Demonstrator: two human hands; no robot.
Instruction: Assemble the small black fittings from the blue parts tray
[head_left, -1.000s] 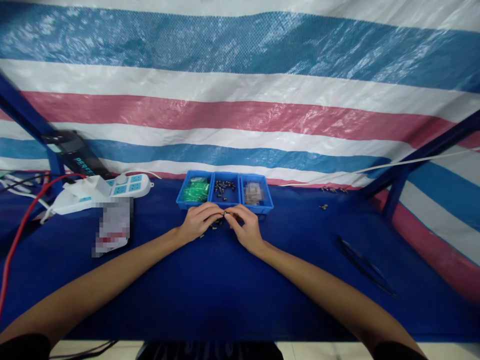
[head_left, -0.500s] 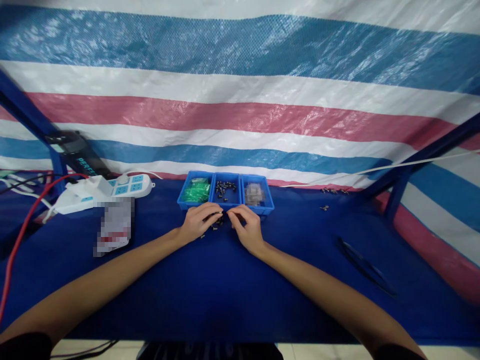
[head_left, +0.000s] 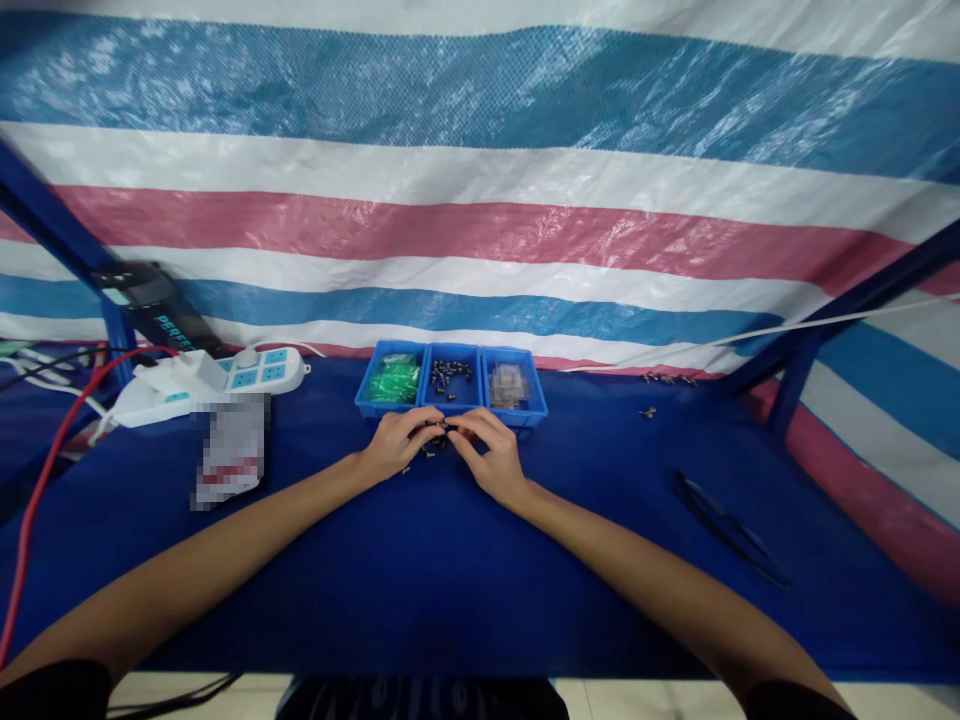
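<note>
My left hand (head_left: 397, 443) pinches a small dark metal piece, seemingly a screw (head_left: 444, 427), between thumb and fingers. From the other side my right hand (head_left: 492, 458) is closed, its fingertips meeting the left ones at that piece; whatever it grips is too small to make out. Under the fingertips a few loose screws (head_left: 430, 454) lie on the table, partly hidden. Just beyond the hands stand three joined blue bins: a left bin (head_left: 367, 408) with green packets, a middle bin (head_left: 454, 352) with several screws, and a right bin (head_left: 534, 412) with clear plastic pieces.
A white power strip (head_left: 281, 372) with a red cable (head_left: 45, 480) and a blurred-out flat object (head_left: 232, 450) are at left. Behind them leans a black bottle-like item (head_left: 169, 310). At right lie dark tweezers (head_left: 727, 525) and more screws (head_left: 649, 412). Striped sheeting (head_left: 480, 230) hangs behind.
My right hand has moved slightly left, bringing its fingertips from a small gap to meet those of my left hand. The left hand has hardly moved.
</note>
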